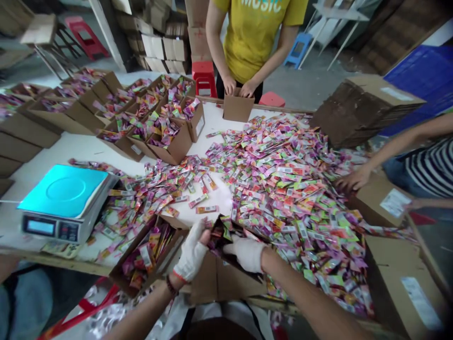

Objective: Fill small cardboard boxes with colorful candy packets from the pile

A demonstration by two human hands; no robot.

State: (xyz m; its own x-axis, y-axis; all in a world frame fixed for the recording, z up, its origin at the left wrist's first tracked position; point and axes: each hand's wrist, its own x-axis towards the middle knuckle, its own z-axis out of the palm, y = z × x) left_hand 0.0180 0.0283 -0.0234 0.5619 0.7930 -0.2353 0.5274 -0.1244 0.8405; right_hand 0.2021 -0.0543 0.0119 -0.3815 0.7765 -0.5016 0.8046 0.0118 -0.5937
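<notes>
Filling of small cartons with colourful sachets, judged to be somewhere in the middle. At the near edge of the surface [81, 148], an open carton [226, 276] held at its mouth by both gloved hands: left hand [191, 255] with fingers curled over the left flap, right hand [247, 252] closed loosely on the right rim. Grip of both hands on cardboard only; no sachet seen between the fingers. Inside this carton, some sachets already visible, but depth hidden by the hands and flaps.

Done so far: several filled cartons [155, 118] standing open at far left, and one more carton [148, 257] with sachets just left of the held one. Left to do: a very big heap of sachets [293, 189] spread over the middle and right of the surface.

A scale [65, 200] at near left, display too small to read. Stack of flat cardboard [361, 106] at far right. Two other persons only partly in view: one at the far side with hands on a small box [238, 107], one at right with a hand [352, 179] on the heap. Print on sachets not readable.
</notes>
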